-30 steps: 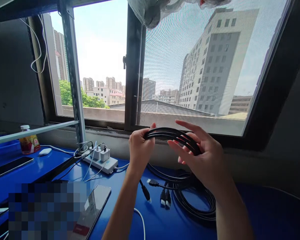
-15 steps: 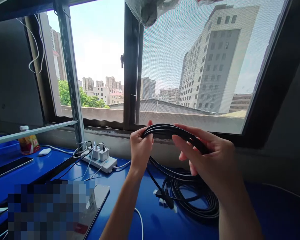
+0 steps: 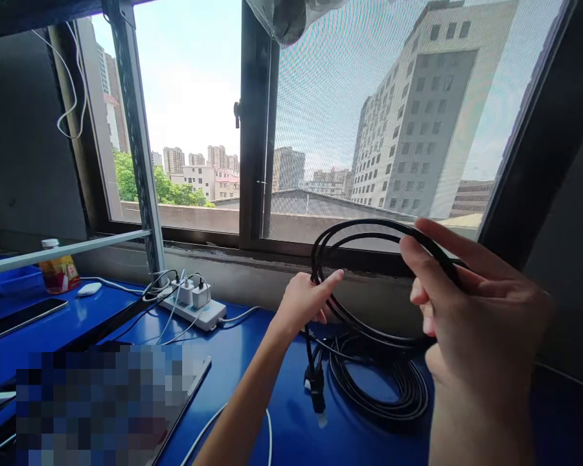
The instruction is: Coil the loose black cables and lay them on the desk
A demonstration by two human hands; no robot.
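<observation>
A loosely looped black cable [image 3: 364, 223] hangs in the air between my two hands. My left hand [image 3: 305, 299] grips the left side of its loops, thumb pointing up and right. My right hand [image 3: 480, 310] pinches the upper right of the loops between thumb and fingers; part of the cable is hidden behind the palm. Below my left hand, black cable ends with a connector [image 3: 315, 391] dangle near the blue tabletop. Under the loops, a coil of black cable [image 3: 415, 404] lies on the table.
A white power strip [image 3: 208, 318] with plugs and wires stands at the wall under the window. To the left are a tablet-like slab [image 3: 194, 382], a phone [image 3: 24, 320], a white mouse [image 3: 90, 289] and a bottle [image 3: 58, 275]. A metal shelf post [image 3: 138, 149] rises at left.
My right hand has moved right, and my left hand right and slightly down. The held cable has spread from a tight bundle into wider, open loops.
</observation>
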